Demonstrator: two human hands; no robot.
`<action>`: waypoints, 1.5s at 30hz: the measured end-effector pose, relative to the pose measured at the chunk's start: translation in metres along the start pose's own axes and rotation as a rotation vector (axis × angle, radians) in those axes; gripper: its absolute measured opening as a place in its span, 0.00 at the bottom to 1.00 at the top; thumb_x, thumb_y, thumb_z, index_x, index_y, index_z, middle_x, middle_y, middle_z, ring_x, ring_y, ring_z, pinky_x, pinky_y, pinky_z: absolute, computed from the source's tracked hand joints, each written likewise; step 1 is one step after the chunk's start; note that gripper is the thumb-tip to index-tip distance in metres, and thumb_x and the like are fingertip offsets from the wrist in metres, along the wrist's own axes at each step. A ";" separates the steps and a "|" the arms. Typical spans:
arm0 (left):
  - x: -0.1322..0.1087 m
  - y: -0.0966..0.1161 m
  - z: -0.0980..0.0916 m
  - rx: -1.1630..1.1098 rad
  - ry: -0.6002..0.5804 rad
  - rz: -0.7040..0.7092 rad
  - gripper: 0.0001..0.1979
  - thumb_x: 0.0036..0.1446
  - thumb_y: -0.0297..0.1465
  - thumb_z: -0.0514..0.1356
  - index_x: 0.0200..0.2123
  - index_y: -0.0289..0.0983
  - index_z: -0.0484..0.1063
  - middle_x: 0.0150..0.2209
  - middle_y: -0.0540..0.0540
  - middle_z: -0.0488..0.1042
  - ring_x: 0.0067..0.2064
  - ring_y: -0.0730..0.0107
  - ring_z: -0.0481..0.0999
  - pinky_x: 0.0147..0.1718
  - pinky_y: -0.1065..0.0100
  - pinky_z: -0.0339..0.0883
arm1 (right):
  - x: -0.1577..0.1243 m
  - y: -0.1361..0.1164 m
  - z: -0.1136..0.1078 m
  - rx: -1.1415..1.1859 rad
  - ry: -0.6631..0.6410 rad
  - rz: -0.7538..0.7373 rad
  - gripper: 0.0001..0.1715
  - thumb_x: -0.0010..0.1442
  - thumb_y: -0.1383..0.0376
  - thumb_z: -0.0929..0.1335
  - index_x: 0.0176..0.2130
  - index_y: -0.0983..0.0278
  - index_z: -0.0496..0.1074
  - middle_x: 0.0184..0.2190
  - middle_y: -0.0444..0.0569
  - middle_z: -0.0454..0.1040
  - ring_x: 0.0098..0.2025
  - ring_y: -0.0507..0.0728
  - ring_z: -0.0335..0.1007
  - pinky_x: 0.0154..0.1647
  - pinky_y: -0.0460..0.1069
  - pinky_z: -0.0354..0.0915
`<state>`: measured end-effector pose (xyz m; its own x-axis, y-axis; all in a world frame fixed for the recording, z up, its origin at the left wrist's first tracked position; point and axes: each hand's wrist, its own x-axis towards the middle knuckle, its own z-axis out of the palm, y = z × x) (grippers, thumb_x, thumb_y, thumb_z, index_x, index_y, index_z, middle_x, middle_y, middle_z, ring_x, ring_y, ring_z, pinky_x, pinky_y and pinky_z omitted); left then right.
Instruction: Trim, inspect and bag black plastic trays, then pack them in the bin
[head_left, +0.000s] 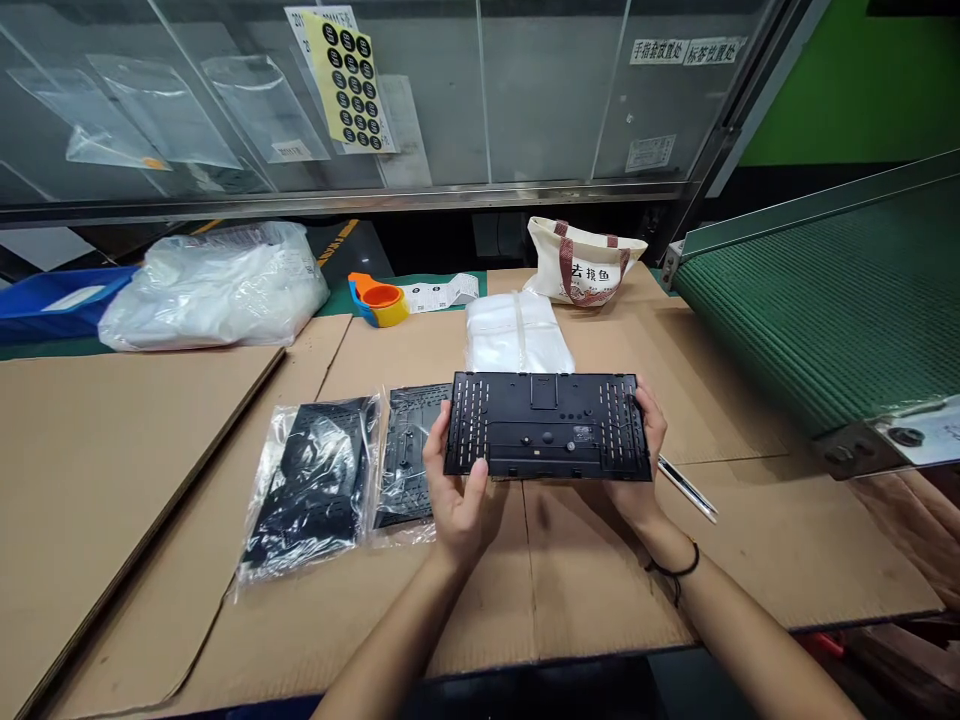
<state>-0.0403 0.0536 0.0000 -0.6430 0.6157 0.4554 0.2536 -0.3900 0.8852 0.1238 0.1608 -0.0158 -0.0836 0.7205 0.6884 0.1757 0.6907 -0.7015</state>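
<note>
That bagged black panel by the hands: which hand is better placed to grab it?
Left, probably. The left hand is right beside the bagged black panel, while the right hand sits at the far end of the held black plastic panel.

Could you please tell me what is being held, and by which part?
The left hand and right hand hold a black plastic panel by its two short ends.

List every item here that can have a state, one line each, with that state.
left hand: gripping the panel's edge
right hand: gripping the panel's edge
black plastic panel: held up, unbagged
black part: in a clear plastic bag, lying flat
clear plastic bags: stacked, strapped together
canvas tote bag: handles flopped over
</note>
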 end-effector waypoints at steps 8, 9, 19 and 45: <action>0.002 -0.006 -0.003 0.021 -0.058 -0.070 0.31 0.56 0.32 0.62 0.62 0.46 0.58 0.66 0.44 0.56 0.67 0.55 0.55 0.64 0.55 0.51 | 0.000 -0.002 -0.001 0.039 0.016 0.049 0.39 0.59 0.61 0.68 0.65 0.52 0.50 0.68 0.51 0.47 0.70 0.64 0.41 0.67 0.68 0.45; 0.002 -0.006 -0.003 0.024 -0.061 -0.072 0.31 0.56 0.32 0.62 0.62 0.46 0.58 0.66 0.44 0.56 0.67 0.55 0.55 0.65 0.55 0.50 | 0.000 -0.002 -0.001 0.049 0.016 0.050 0.39 0.59 0.61 0.68 0.65 0.51 0.50 0.68 0.50 0.47 0.70 0.64 0.40 0.67 0.67 0.44; -0.004 -0.005 -0.001 0.018 -0.103 -0.040 0.36 0.55 0.31 0.63 0.64 0.44 0.52 0.68 0.43 0.52 0.69 0.56 0.47 0.67 0.54 0.44 | 0.003 -0.004 0.000 0.083 0.040 0.067 0.41 0.59 0.59 0.68 0.65 0.53 0.49 0.69 0.52 0.47 0.70 0.64 0.41 0.68 0.67 0.42; -0.002 -0.009 0.003 -0.126 -0.028 -0.118 0.32 0.56 0.34 0.61 0.63 0.44 0.56 0.67 0.44 0.55 0.66 0.57 0.57 0.65 0.56 0.51 | 0.002 -0.002 -0.001 -0.122 -0.034 -0.062 0.35 0.62 0.64 0.65 0.65 0.54 0.51 0.66 0.54 0.54 0.68 0.63 0.47 0.64 0.67 0.51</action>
<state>-0.0392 0.0582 -0.0086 -0.6420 0.6805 0.3533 0.0839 -0.3957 0.9145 0.1243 0.1608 -0.0133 -0.1307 0.6797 0.7217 0.2866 0.7228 -0.6288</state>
